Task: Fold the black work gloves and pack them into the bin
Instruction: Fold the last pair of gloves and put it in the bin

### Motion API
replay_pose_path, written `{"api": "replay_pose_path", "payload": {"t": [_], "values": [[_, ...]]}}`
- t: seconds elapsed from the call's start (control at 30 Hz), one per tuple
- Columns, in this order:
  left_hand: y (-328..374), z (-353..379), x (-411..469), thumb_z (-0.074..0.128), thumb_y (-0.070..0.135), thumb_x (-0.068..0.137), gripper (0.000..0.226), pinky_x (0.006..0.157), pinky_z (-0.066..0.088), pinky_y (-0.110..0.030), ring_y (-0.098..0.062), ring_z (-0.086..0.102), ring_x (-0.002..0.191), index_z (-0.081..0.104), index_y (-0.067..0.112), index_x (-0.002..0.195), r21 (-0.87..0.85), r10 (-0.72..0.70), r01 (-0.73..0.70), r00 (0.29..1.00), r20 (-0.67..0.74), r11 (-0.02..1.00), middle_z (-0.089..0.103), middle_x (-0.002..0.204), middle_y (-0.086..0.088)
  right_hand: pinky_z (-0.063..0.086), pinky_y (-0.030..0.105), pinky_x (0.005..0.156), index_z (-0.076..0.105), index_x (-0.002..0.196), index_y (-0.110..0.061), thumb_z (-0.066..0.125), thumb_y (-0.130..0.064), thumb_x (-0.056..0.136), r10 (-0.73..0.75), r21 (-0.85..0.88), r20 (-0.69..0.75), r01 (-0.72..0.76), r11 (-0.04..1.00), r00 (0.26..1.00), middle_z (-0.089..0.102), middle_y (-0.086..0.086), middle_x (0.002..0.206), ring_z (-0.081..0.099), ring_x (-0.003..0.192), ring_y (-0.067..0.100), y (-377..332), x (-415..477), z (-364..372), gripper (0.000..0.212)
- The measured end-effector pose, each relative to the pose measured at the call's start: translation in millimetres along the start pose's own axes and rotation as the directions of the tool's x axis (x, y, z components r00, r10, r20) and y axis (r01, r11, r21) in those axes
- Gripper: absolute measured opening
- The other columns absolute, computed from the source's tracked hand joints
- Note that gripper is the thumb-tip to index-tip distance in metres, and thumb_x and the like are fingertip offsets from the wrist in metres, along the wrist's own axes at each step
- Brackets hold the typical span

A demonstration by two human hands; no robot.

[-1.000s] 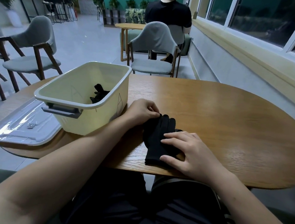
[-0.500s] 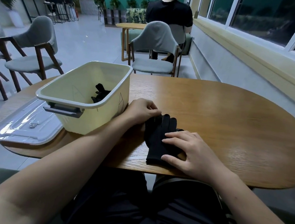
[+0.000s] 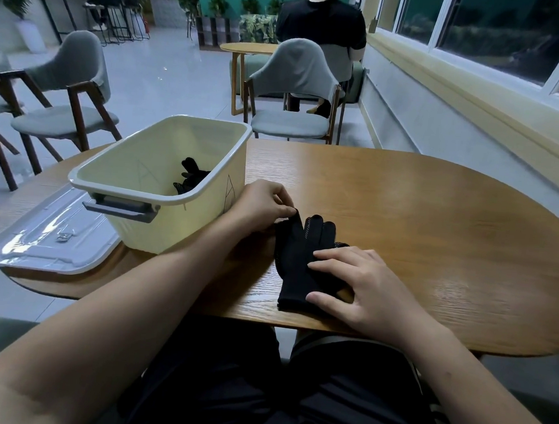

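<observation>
A black glove (image 3: pixel 297 260) lies flat at the table's (image 3: pixel 421 223) 6 o'clock edge, tips toward 12. The left hand (image 3: pixel 261 207) pinches one tip between curled fingers at the glove's 11 o'clock. The right hand (image 3: pixel 362 285), fingers straight, presses its lower half from 4 o'clock. A second glove (image 3: pixel 192 176) sits in the bin (image 3: pixel 157 215) at 10 o'clock.

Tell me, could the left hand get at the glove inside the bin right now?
Probably yes. The left hand sits right beside the bin, its top open, lid lying aside; it must first release the glove it pinches.
</observation>
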State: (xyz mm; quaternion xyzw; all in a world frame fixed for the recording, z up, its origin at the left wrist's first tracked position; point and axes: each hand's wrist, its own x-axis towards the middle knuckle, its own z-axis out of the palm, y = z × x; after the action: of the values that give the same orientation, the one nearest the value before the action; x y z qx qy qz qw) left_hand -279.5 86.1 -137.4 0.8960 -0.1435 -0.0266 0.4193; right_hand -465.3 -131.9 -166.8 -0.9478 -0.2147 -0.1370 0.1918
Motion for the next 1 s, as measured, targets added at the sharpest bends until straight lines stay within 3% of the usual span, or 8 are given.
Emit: {"api": "replay_pose_path", "payload": {"t": [0.1, 0.27, 0.4, 0.57, 0.7, 0.83, 1.0], "values": [[2, 0, 1, 0.089, 0.024, 0.083, 0.015, 0.065, 0.066, -0.047, -0.026, 0.074, 0.075, 0.076, 0.028, 0.077, 0.018, 0.002, -0.002, 1.0, 0.008, 1.0, 0.075, 0.083, 0.0, 0.035, 0.037, 0.115, 0.068, 0.135, -0.038, 0.056, -0.076, 0.094, 0.003, -0.005, 0.004, -0.003, 1.0, 1.0, 0.057, -0.023, 0.147, 0.047, 0.139, 0.0, 0, 0, 0, 0.058], [11, 3, 2, 0.087, 0.018, 0.086, 0.013, 0.052, 0.054, -0.028, -0.014, 0.064, 0.057, 0.077, 0.024, 0.081, 0.103, 0.026, -0.033, 0.997, 0.073, 0.994, 0.076, 0.085, -0.002, 0.034, 0.036, 0.117, 0.067, 0.136, -0.04, 0.054, -0.078, 0.094, 0.01, -0.006, 0.013, -0.01, 1.0, 1.0, 0.055, -0.025, 0.148, 0.045, 0.141, 0.0, 0, 0, -1, 0.059], [19, 1, 4, 0.086, 0.02, 0.085, 0.013, 0.058, 0.057, -0.028, -0.014, 0.068, 0.073, 0.076, 0.028, 0.083, 0.204, 0.031, -0.057, 0.992, 0.125, 0.977, 0.072, 0.088, 0.005, 0.033, 0.035, 0.116, 0.066, 0.137, -0.039, 0.053, -0.078, 0.094, 0.012, -0.008, 0.019, -0.012, 1.0, 1.0, 0.055, -0.025, 0.149, 0.045, 0.141, 0.0, 0, 0, -1, 0.059], [26, -2, 8, 0.079, 0.019, 0.092, 0.013, 0.061, 0.05, -0.024, -0.011, 0.069, 0.081, 0.076, 0.026, 0.102, 0.215, 0.041, -0.084, 0.98, 0.197, 0.973, 0.075, 0.093, 0.006, 0.034, 0.036, 0.116, 0.067, 0.136, -0.039, 0.054, -0.077, 0.094, 0.011, -0.007, 0.012, -0.011, 1.0, 1.0, 0.055, -0.024, 0.148, 0.045, 0.141, -0.001, 0, 1, -1, 0.059], [26, 2, 10, 0.078, 0.036, 0.094, 0.012, 0.079, 0.059, -0.03, -0.011, 0.071, 0.087, 0.078, 0.029, 0.104, 0.189, 0.06, -0.089, 0.986, 0.157, 0.978, 0.077, 0.098, 0.007, 0.035, 0.037, 0.115, 0.067, 0.136, -0.039, 0.054, -0.077, 0.094, 0.007, -0.012, 0.014, -0.007, 1.0, 1.0, 0.055, -0.024, 0.148, 0.045, 0.141, -0.001, 0, 0, 0, 0.058], [31, 10, 8, 0.082, 0.049, 0.088, 0.025, 0.07, 0.051, -0.021, -0.004, 0.065, 0.091, 0.081, 0.03, 0.104, 0.266, 0.121, -0.169, 0.975, 0.188, 0.949, 0.074, 0.098, 0.012, 0.033, 0.036, 0.117, 0.066, 0.138, -0.039, 0.053, -0.078, 0.094, 0.015, -0.008, 0.022, -0.015, 1.0, 1.0, 0.055, -0.024, 0.149, 0.044, 0.142, -0.001, 0, 0, -2, 0.06], [37, 17, 14, 0.085, 0.033, 0.089, 0.012, 0.071, 0.046, -0.018, -0.01, 0.068, 0.097, 0.082, 0.028, 0.099, 0.29, 0.173, -0.222, 0.967, 0.187, 0.931, 0.075, 0.099, 0.007, 0.034, 0.037, 0.116, 0.067, 0.136, -0.039, 0.054, -0.078, 0.094, 0.011, -0.006, 0.011, -0.011, 1.0, 1.0, 0.056, -0.023, 0.149, 0.045, 0.141, 0.0, 0, 0, -1, 0.059]]}}
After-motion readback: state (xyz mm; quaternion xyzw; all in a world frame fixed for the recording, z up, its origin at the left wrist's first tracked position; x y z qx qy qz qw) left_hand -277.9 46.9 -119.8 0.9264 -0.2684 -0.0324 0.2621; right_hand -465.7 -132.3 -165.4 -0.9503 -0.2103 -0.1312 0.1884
